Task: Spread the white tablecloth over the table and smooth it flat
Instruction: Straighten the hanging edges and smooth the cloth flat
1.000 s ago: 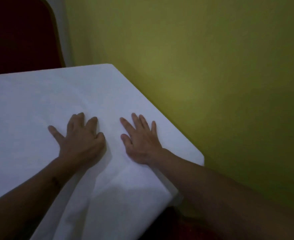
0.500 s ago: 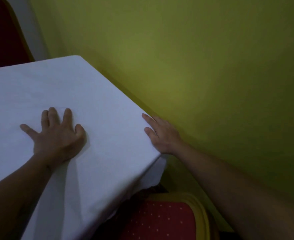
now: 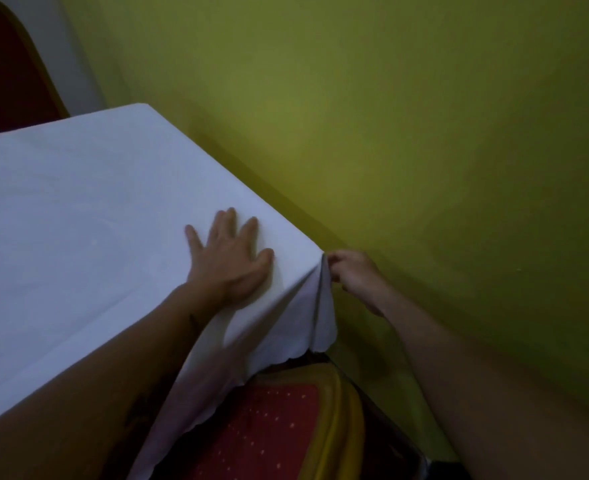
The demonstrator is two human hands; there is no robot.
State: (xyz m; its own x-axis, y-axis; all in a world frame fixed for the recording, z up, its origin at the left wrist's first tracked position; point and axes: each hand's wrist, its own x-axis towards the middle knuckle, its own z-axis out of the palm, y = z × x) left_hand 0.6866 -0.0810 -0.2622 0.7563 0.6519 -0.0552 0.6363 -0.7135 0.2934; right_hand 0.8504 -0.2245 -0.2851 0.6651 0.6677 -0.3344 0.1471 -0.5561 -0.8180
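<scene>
The white tablecloth (image 3: 78,209) covers the table and hangs over its near edge with a scalloped hem. My left hand (image 3: 232,258) lies flat on the cloth near the table's right near corner, fingers spread. My right hand (image 3: 350,271) is off the table's right side at that corner, its fingers pinched on the cloth's edge where a fold runs down from the corner. Between the two hands the cloth is drawn into a taut crease.
A yellow-green wall (image 3: 424,150) runs close along the table's right side. A red chair seat with a yellow frame (image 3: 279,420) sits under the near edge. Another dark red chair back (image 3: 5,71) stands beyond the far left.
My right hand left the table's right edge and pinched the cloth at the corner. My left hand slid right, toward that corner, staying flat.
</scene>
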